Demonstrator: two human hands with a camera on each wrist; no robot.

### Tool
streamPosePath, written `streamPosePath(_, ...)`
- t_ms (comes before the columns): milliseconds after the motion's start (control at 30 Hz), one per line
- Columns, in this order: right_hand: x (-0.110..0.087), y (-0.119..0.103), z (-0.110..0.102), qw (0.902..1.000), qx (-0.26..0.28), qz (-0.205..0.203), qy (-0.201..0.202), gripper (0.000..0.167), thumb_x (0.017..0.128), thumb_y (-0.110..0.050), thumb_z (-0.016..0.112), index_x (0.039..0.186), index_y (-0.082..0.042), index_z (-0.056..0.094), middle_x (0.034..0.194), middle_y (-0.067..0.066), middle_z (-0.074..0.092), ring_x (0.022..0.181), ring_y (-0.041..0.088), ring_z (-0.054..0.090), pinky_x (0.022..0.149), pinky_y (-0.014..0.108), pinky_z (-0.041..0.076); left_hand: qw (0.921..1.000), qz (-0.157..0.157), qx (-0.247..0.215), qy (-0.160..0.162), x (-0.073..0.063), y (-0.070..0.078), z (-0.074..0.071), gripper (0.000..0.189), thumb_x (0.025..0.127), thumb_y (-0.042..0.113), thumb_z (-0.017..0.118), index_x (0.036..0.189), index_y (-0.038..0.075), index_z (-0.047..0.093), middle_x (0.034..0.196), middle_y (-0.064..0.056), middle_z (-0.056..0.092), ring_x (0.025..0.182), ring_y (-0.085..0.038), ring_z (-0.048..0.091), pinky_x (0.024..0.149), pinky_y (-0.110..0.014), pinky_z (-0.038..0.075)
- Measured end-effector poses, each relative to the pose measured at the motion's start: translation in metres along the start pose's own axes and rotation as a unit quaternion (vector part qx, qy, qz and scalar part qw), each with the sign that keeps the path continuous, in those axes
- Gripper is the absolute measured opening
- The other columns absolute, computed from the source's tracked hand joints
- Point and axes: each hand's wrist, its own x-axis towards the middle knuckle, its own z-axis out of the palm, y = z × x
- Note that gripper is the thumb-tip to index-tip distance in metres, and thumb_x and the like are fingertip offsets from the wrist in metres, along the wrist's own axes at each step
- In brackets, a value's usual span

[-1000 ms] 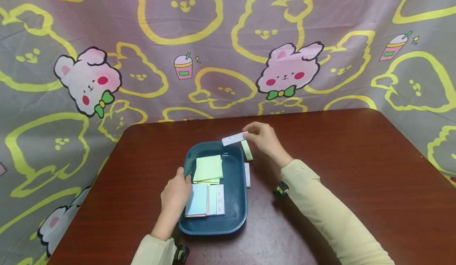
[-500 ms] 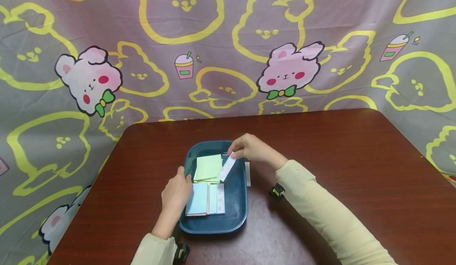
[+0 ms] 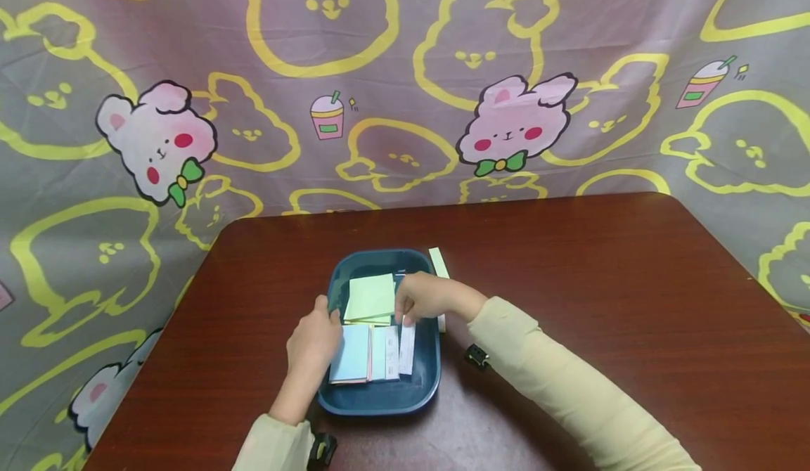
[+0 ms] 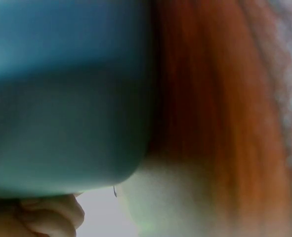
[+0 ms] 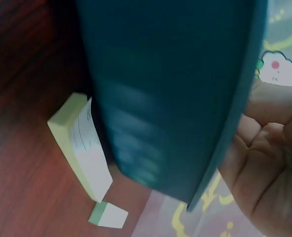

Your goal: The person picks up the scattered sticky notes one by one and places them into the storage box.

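My left hand [image 3: 314, 337] grips the left rim of a dark blue plastic tray [image 3: 420, 390]; its fingers [image 4: 52, 217] show below the tray wall in the left wrist view. My right hand [image 3: 435, 295] reaches over the right rim and pinches the far end of a narrow white sticky-note pad [image 3: 407, 353], low inside the tray. Just left of that pad is another white strip [image 3: 391, 353], beside a light blue square sticky-note stack [image 3: 350, 355]. Behind these lies a pale green square stack [image 3: 370, 297]. In the right wrist view the tray wall hides my right fingertips.
Outside the tray's right side, a pale green narrow pad [image 3: 439, 262] lies on the brown table [image 3: 569, 302]. A white-faced narrow pad [image 5: 91, 148] with a yellowish edge lies nearer, mostly behind my forearm in the head view. A patterned cloth [image 3: 405, 70] hangs behind the table.
My right hand has carried the narrow white pad from beyond the tray's far right corner into the tray, toward the near side. My left hand has stayed on the rim.
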Motion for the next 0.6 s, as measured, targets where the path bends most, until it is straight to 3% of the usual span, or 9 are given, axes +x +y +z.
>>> streamPosePath(133,0.004,-0.005,0.007,0.9991,-0.035,0.021,-0.007,0.01,0.08,0.004,0.07,0.083,-0.004,0.075,0.093,0.008,0.074,0.083,0.014,0.064,0.076,0.031,0.054,1.0,-0.002,0.0,-0.002,0.0,0.0,0.0,0.044,0.098,0.021,0.045,0.136,-0.002,0.041,0.104,-0.028,0.065,0.072,-0.032,0.064,0.059,-0.043,0.049)
streamPosePath(333,0.007,-0.011,0.017,0.9924,-0.106,0.06,-0.014,0.02,0.074,0.004,0.075,0.092,-0.006,0.075,0.102,0.007,0.072,0.086,0.014,0.058,0.08,0.03,0.052,1.0,-0.004,0.002,-0.007,0.0,0.0,0.0,0.046,0.099,0.022,0.044,0.138,-0.001,0.039,0.108,-0.029,0.064,0.074,-0.032,0.064,0.06,-0.044,0.049)
streamPosePath(600,0.008,-0.016,0.025,0.9849,-0.14,0.102,0.009,0.029,0.07,0.003,0.079,0.095,-0.005,0.067,0.099,0.007,0.068,0.081,0.015,0.055,0.075,0.028,0.051,0.9999,-0.008,0.002,-0.009,0.001,-0.001,0.001,0.047,0.099,0.022,0.044,0.14,0.0,0.038,0.108,-0.029,0.064,0.073,-0.031,0.063,0.059,-0.042,0.048)
